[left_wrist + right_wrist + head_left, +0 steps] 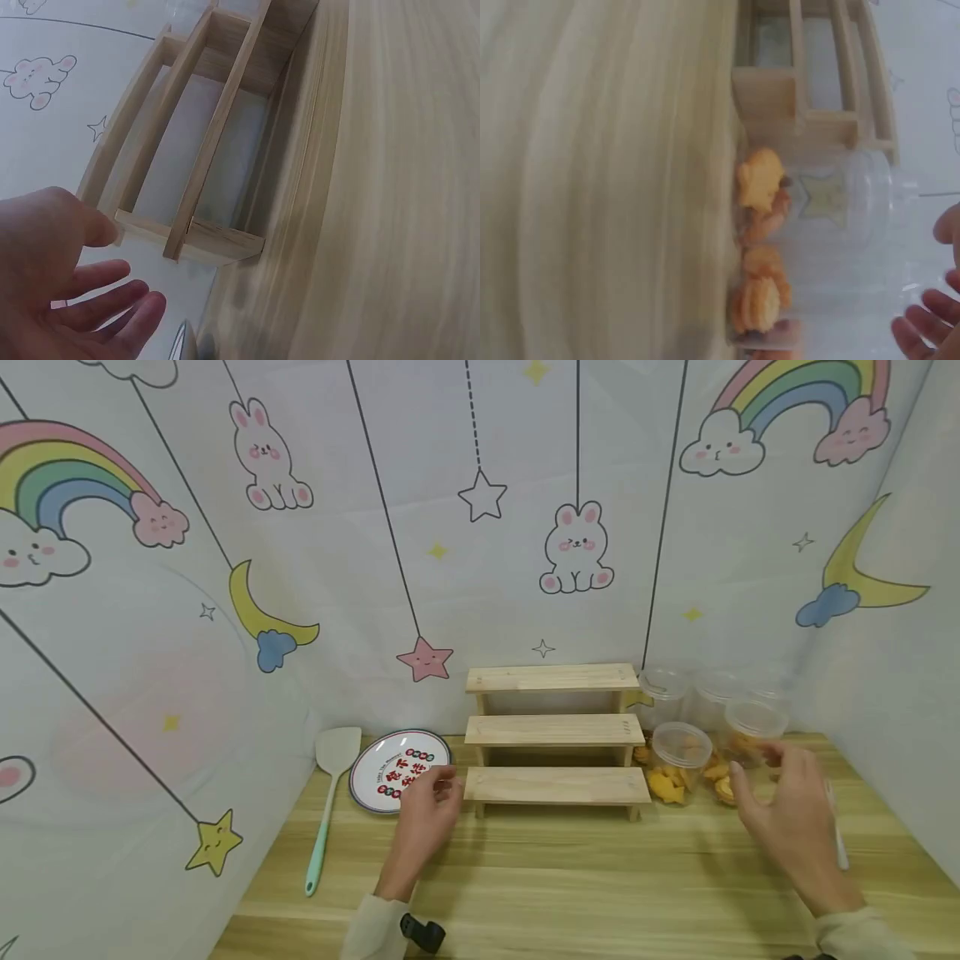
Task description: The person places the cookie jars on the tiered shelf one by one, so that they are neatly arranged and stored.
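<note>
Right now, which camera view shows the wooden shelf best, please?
The head view: the wooden shelf fits whole in the picture, seen from the front. In the left wrist view, it runs off the top edge; the right wrist view has only one end.

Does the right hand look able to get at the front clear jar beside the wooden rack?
Probably yes: the right hand appears empty and is close by, and nothing stands before the front clear jar. The wooden rack is on the jar's other side, away from that hand.
</note>
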`<state>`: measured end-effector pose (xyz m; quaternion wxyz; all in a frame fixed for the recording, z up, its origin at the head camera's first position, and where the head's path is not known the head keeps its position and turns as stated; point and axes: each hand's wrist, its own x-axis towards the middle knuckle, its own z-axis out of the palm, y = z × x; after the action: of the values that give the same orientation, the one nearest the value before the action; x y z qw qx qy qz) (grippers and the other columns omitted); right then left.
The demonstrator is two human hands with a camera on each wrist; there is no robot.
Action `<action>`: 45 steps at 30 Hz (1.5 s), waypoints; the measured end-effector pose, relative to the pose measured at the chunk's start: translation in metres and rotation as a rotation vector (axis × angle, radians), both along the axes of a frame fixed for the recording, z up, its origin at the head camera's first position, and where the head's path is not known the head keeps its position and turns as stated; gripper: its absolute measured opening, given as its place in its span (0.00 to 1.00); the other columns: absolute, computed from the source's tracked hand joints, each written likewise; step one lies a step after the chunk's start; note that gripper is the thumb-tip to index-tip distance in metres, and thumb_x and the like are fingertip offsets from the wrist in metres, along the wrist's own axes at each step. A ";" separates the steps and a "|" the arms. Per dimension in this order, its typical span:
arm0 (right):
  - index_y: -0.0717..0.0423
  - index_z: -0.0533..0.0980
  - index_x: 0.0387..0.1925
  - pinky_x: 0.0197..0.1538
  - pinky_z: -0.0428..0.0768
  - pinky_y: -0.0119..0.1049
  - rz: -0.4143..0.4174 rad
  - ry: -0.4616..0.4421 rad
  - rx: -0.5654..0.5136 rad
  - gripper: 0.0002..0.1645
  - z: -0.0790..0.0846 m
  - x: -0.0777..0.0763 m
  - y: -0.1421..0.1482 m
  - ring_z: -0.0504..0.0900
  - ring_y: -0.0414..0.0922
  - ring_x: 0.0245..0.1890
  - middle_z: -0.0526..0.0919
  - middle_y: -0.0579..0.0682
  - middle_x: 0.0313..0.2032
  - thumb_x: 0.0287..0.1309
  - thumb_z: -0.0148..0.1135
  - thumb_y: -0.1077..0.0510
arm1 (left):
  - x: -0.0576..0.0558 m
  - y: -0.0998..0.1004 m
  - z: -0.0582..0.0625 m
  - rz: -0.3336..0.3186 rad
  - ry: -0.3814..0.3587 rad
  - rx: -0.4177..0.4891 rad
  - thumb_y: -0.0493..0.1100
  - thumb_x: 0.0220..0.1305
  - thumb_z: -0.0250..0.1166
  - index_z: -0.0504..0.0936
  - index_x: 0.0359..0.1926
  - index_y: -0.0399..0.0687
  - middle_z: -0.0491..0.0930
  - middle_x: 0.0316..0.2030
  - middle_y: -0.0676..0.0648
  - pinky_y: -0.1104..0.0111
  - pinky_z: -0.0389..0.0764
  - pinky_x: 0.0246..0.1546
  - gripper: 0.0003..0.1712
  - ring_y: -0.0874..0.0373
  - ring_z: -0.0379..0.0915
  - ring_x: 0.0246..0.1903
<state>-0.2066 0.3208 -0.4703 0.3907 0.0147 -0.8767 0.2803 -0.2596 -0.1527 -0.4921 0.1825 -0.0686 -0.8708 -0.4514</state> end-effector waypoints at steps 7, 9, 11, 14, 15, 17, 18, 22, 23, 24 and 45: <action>0.71 0.75 0.62 0.41 0.91 0.49 0.123 -0.217 -0.019 0.28 -0.020 -0.007 -0.013 0.86 0.65 0.48 0.85 0.69 0.50 0.70 0.72 0.56 | -0.013 0.006 -0.019 -0.030 -0.143 0.066 0.41 0.78 0.66 0.86 0.57 0.37 0.89 0.52 0.37 0.58 0.94 0.53 0.14 0.46 0.90 0.50; 0.72 0.73 0.64 0.44 0.92 0.57 0.144 -0.269 -0.074 0.31 -0.024 -0.009 -0.017 0.85 0.67 0.50 0.84 0.71 0.52 0.72 0.71 0.55 | -0.016 0.008 -0.024 -0.037 -0.176 0.095 0.43 0.79 0.65 0.86 0.56 0.37 0.90 0.51 0.36 0.59 0.94 0.50 0.15 0.46 0.90 0.48; 0.73 0.71 0.66 0.47 0.92 0.57 0.159 -0.289 -0.118 0.33 -0.028 -0.012 -0.019 0.85 0.68 0.52 0.83 0.72 0.53 0.72 0.71 0.55 | -0.019 0.009 -0.028 -0.039 -0.211 0.146 0.44 0.80 0.65 0.86 0.57 0.36 0.90 0.49 0.36 0.61 0.95 0.46 0.16 0.47 0.90 0.46; 0.75 0.68 0.69 0.50 0.92 0.57 0.178 -0.316 -0.161 0.38 -0.032 -0.017 -0.023 0.84 0.70 0.55 0.82 0.73 0.55 0.71 0.73 0.54 | -0.021 0.009 -0.030 -0.051 -0.272 0.279 0.44 0.80 0.65 0.85 0.58 0.33 0.89 0.48 0.34 0.63 0.95 0.43 0.18 0.50 0.90 0.42; 0.75 0.67 0.69 0.51 0.92 0.58 0.179 -0.326 -0.166 0.40 -0.033 -0.019 -0.024 0.84 0.71 0.55 0.82 0.74 0.55 0.71 0.73 0.53 | -0.021 0.008 -0.030 -0.058 -0.288 0.319 0.44 0.80 0.65 0.84 0.59 0.32 0.89 0.48 0.34 0.63 0.95 0.43 0.19 0.51 0.90 0.40; 0.76 0.65 0.72 0.54 0.91 0.60 0.180 -0.358 -0.173 0.44 -0.035 -0.022 -0.027 0.83 0.72 0.57 0.81 0.77 0.57 0.71 0.73 0.50 | -0.021 0.007 -0.029 -0.071 -0.324 0.395 0.43 0.80 0.65 0.83 0.60 0.30 0.88 0.48 0.32 0.62 0.96 0.43 0.20 0.53 0.89 0.38; 0.77 0.63 0.73 0.55 0.90 0.62 0.179 -0.380 -0.170 0.46 -0.036 -0.023 -0.028 0.83 0.73 0.58 0.80 0.78 0.58 0.72 0.73 0.48 | -0.020 0.007 -0.028 -0.080 -0.334 0.418 0.43 0.80 0.65 0.82 0.61 0.29 0.88 0.48 0.32 0.61 0.96 0.43 0.20 0.53 0.88 0.38; 0.77 0.56 0.78 0.57 0.89 0.66 0.181 -0.451 -0.134 0.55 -0.038 -0.028 -0.030 0.82 0.74 0.58 0.78 0.80 0.59 0.72 0.71 0.44 | -0.018 0.008 -0.025 -0.111 -0.340 0.451 0.41 0.80 0.64 0.80 0.62 0.26 0.87 0.49 0.29 0.58 0.96 0.45 0.21 0.53 0.88 0.38; 0.77 0.56 0.78 0.57 0.89 0.67 0.186 -0.458 -0.124 0.55 -0.037 -0.029 -0.031 0.82 0.73 0.58 0.78 0.80 0.59 0.72 0.71 0.44 | -0.018 0.009 -0.025 -0.114 -0.336 0.456 0.41 0.80 0.64 0.80 0.62 0.26 0.87 0.49 0.29 0.57 0.96 0.45 0.22 0.53 0.88 0.38; 0.76 0.55 0.78 0.57 0.88 0.68 0.195 -0.471 -0.118 0.55 -0.036 -0.030 -0.032 0.81 0.74 0.58 0.78 0.80 0.60 0.73 0.71 0.43 | -0.018 0.009 -0.025 -0.114 -0.334 0.461 0.41 0.80 0.64 0.79 0.62 0.25 0.87 0.49 0.28 0.57 0.96 0.45 0.22 0.53 0.88 0.38; 0.70 0.53 0.80 0.59 0.76 0.79 0.149 -0.385 -0.172 0.58 -0.027 -0.027 -0.062 0.72 0.78 0.66 0.68 0.77 0.68 0.67 0.77 0.46 | -0.019 0.011 -0.032 -0.076 -0.291 0.472 0.42 0.80 0.65 0.81 0.60 0.28 0.88 0.47 0.32 0.60 0.96 0.41 0.20 0.50 0.88 0.40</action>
<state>-0.2340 0.2592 -0.4969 0.1940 -0.0077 -0.9045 0.3797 -0.2785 -0.1419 -0.5245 0.0491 0.0087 -0.7553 -0.6535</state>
